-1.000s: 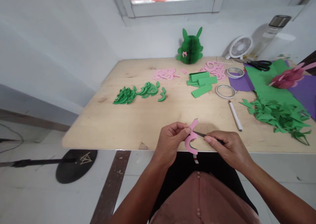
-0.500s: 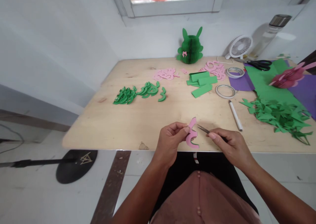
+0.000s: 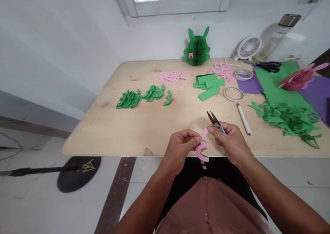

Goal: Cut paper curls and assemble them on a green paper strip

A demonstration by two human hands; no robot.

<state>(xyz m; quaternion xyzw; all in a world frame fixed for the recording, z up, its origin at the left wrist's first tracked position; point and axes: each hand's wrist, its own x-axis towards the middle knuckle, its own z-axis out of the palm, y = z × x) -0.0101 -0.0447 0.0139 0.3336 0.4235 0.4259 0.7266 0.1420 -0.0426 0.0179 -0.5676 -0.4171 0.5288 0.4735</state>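
A curved pink paper cutout (image 3: 201, 151), with some green showing at its inner edge, is pinched in my left hand (image 3: 182, 148) over the table's front edge. My right hand (image 3: 229, 137) holds small scissors (image 3: 215, 120), whose dark blades are parted and point up and away. The thumb and a fingertip of my right hand also touch the upper end of the pink cutout. Behind the hands lie curved green pieces (image 3: 129, 99) and a pile of pink pieces (image 3: 171, 77).
Green strips (image 3: 208, 93), tape rolls (image 3: 233, 94), a white marker (image 3: 243, 119) and green scraps (image 3: 291, 120) lie on the table (image 3: 103, 134). Along the back stand a green paper figure (image 3: 197, 50), a fan (image 3: 249, 48) and a bottle (image 3: 279, 34). Black scissors (image 3: 268, 66) are behind right.
My right hand has moved left and up to the pink cutout and now touches its top end. The scissors have turned to point away, their blades parted.
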